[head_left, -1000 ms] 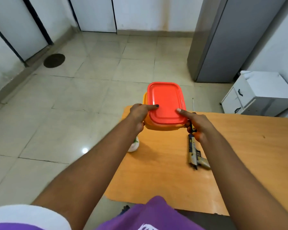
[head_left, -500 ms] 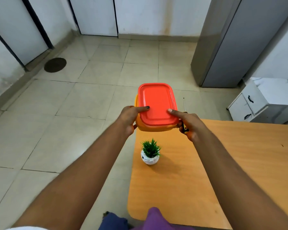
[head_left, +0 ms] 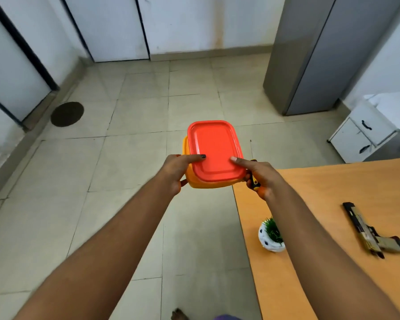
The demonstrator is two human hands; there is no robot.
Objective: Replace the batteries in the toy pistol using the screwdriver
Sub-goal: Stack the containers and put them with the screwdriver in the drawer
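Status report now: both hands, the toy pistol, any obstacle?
Left hand and right hand hold lidded box off table; right grip also holds screwdriver. Toy pistol lies untouched on table. Small plant near edge.

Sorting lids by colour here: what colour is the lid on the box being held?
Red lid, on a yellow-orange box; clearest in the head view.

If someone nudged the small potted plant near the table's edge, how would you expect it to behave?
The potted plant would probably tip or roll rather than slide: its white pot looks rounded and already seems tilted. It is likely light, being small with thin grass-like leaves. It stands close to the left edge of the table, so a leftward nudge might send it to the floor.
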